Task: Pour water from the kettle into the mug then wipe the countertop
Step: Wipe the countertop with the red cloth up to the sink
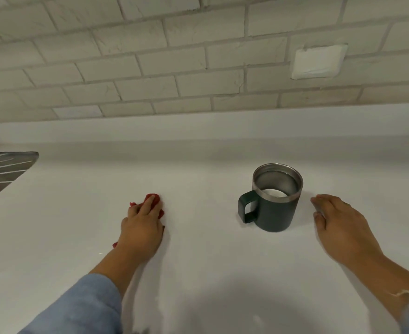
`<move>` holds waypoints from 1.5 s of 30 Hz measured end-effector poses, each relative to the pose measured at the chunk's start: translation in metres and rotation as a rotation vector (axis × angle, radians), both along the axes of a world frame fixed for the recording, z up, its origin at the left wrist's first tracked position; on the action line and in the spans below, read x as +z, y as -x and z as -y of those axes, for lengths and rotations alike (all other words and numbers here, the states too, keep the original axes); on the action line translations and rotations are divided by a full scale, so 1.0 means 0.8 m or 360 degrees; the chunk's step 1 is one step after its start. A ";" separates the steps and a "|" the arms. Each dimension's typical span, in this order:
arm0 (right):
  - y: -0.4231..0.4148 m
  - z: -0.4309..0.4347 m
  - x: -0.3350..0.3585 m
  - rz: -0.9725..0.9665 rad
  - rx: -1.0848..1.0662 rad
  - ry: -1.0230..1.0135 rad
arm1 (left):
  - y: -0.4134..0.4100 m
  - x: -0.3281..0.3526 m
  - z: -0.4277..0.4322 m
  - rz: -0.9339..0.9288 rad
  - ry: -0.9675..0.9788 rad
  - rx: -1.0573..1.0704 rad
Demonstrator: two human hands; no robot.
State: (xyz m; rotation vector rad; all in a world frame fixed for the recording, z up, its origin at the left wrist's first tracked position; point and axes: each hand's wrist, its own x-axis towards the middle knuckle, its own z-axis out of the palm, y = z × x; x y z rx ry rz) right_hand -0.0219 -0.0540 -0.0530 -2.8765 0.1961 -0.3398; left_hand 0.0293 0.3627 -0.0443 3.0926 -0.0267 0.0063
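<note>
A dark green mug point(274, 213) with a steel rim stands upright on the white countertop point(198, 169), right of centre, its handle pointing left. Liquid shows inside it. My left hand point(142, 227) presses flat on a red cloth point(155, 203) on the counter, left of the mug; most of the cloth is hidden under the palm. My right hand point(338, 227) rests on the counter just right of the mug, fingers apart, holding nothing and not touching the mug. No kettle is in view.
A white tiled wall point(174, 63) with a covered outlet plate point(318, 61) rises behind the counter. A dark sink or drainer corner point(3, 172) sits at the far left edge.
</note>
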 end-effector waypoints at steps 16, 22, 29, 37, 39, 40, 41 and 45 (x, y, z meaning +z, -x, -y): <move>-0.003 -0.001 0.000 -0.0031 -0.0017 0.0010 | 0.155 0.033 0.133 -0.0167 0.0372 -0.0761; 0.001 0.000 0.000 -0.0027 0.0023 -0.0003 | 0.180 0.010 0.097 -0.0049 0.0235 -0.0683; 0.002 0.000 0.001 -0.0037 0.0052 -0.0032 | 0.160 0.015 0.001 0.0043 0.0195 -0.0518; 0.000 0.003 -0.001 -0.0023 0.0054 -0.0036 | 0.152 0.035 0.007 0.0207 0.0384 -0.0254; -0.001 0.004 -0.002 -0.0015 0.0050 -0.0037 | 0.162 0.032 0.041 0.0133 0.0373 -0.0478; -0.001 0.004 -0.002 -0.0009 0.0052 -0.0039 | 0.167 0.026 0.056 0.0075 0.0351 -0.0562; -0.001 0.004 -0.002 -0.0007 0.0054 -0.0040 | 0.172 0.019 0.068 0.0027 0.0315 -0.0608; -0.002 0.005 -0.003 -0.0021 0.0048 -0.0050 | 0.181 0.000 0.070 0.0037 0.0202 -0.0588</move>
